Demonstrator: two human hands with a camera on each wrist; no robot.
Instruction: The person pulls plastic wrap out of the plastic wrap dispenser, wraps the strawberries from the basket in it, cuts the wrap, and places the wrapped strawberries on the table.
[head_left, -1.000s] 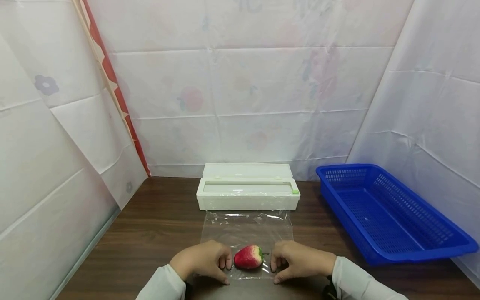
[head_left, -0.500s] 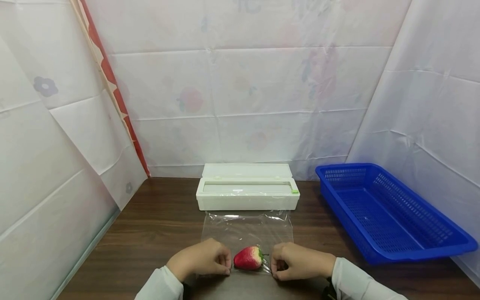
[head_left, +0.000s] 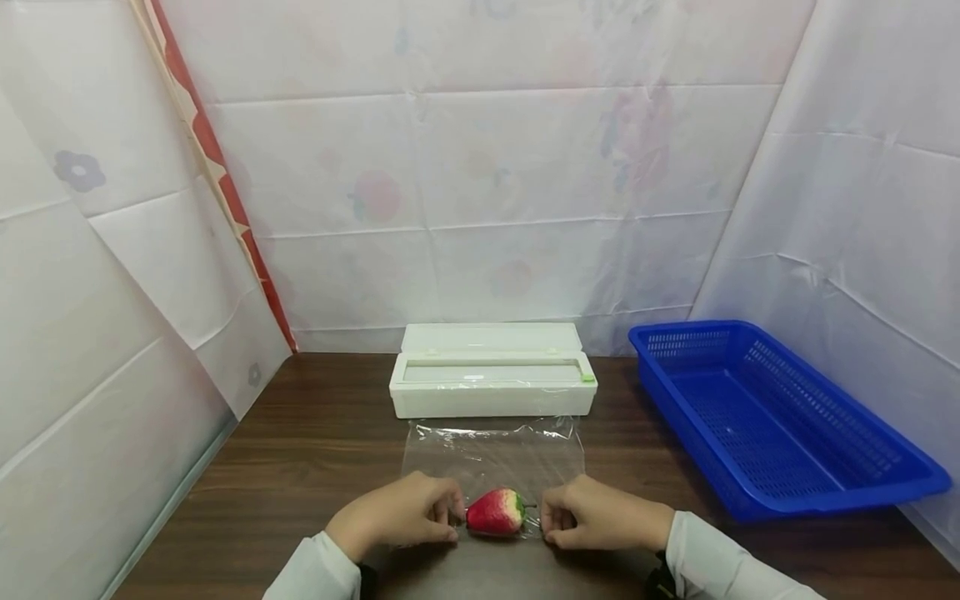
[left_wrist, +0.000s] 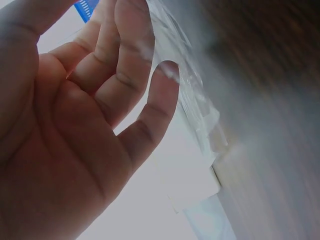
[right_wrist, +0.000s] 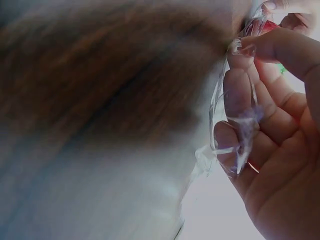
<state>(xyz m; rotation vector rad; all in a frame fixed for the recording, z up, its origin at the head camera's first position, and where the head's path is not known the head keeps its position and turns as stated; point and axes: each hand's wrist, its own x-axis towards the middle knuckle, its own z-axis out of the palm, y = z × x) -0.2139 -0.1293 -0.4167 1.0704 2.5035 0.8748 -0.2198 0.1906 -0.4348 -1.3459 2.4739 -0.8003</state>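
Note:
A red strawberry (head_left: 495,512) with a pale yellow patch and a green cap lies on its side on a clear sheet of cling film (head_left: 491,457). The sheet runs forward to a white cling film dispenser (head_left: 491,402). My left hand (head_left: 401,512) pinches the film's near edge left of the strawberry; its thumb and index tips fall outside the left wrist view. On the other side my right hand (head_left: 600,515) pinches the film near the stem. In the right wrist view, bunched film (right_wrist: 240,135) hangs across the right fingers (right_wrist: 237,95).
The dispenser's lid (head_left: 491,337) stands raised at its back, and a small green piece (head_left: 587,377) sits at its right end. A blue perforated basket (head_left: 678,400) stands on the right of the dark wood table (head_left: 300,450). Pale printed sheets (head_left: 480,208) wall the table in.
Thumbs have closed toward the fingers on both hands, taking hold of the film. Its near edge has come up and moved slightly away toward the strawberry. The view has shifted a little.

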